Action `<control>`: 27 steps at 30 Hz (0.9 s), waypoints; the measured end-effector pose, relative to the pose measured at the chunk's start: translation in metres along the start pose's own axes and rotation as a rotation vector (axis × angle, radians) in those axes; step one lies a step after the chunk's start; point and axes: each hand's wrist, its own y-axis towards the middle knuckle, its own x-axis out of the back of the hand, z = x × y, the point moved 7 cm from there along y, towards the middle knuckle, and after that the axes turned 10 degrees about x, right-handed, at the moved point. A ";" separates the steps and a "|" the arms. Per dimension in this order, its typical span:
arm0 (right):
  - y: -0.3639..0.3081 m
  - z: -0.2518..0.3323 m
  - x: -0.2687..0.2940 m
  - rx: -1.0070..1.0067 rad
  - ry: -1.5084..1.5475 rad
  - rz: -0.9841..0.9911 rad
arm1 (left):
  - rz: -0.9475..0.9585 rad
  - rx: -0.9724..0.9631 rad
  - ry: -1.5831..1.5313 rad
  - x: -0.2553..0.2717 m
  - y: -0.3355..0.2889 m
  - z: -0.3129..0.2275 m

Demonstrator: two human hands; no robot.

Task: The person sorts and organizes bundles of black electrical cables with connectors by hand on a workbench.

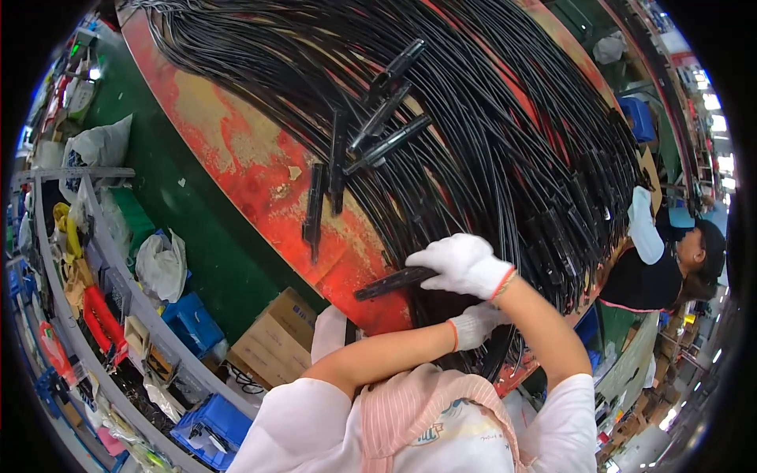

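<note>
A long black plastic housing (392, 283) points left from the fingers of my right hand (460, 264), which is closed on its inner end. Just below, my left hand (475, 326) reaches in under the right forearm, among the near ends of the cables. Its fingers are hidden there, so what it touches cannot be made out. Both hands wear white knit gloves. Thin black cables (473, 150) lie in a thick bundle across the red worktable (260, 185). Several similar black housings (337, 162) lie loose on the cables and on the table to the left.
More black housings (564, 236) are crowded at the cable ends on the right. A person in a dark cap (710, 248) is beyond the table's right side. Cardboard boxes (272, 335) stand on the green floor at the left, beside a shelf rack with blue bins (213, 426).
</note>
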 end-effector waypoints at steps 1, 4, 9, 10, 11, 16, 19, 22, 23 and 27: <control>-0.005 -0.010 0.024 -0.058 0.170 -0.031 | -0.061 0.058 -0.024 -0.032 -0.031 -0.029; -0.003 -0.039 0.097 0.000 0.491 -0.455 | -0.058 0.066 -0.151 -0.053 -0.051 -0.047; 0.031 -0.136 0.080 -0.445 1.292 -1.099 | 0.021 0.233 -0.131 -0.053 -0.042 -0.042; 0.048 -0.140 0.073 -0.530 1.182 -1.106 | 0.046 0.148 -0.018 -0.035 -0.025 -0.026; 0.068 -0.140 0.066 -0.589 1.138 -0.968 | 0.044 0.180 0.131 -0.020 0.000 -0.005; 0.120 -0.127 0.069 -0.636 0.731 -0.697 | 0.205 0.526 -0.569 0.085 0.058 0.135; 0.074 -0.158 0.043 -0.633 0.808 -0.967 | 0.096 0.531 -0.419 0.009 -0.014 0.020; -0.018 -0.109 0.081 -0.396 0.910 -1.211 | 0.001 0.340 -0.138 -0.043 -0.051 -0.053; -0.063 -0.075 0.112 -0.324 0.827 -1.258 | 0.065 0.219 -0.135 -0.046 -0.048 -0.057; -0.263 -0.024 0.065 -0.749 0.830 -1.553 | 0.029 0.140 -0.044 -0.081 -0.056 -0.088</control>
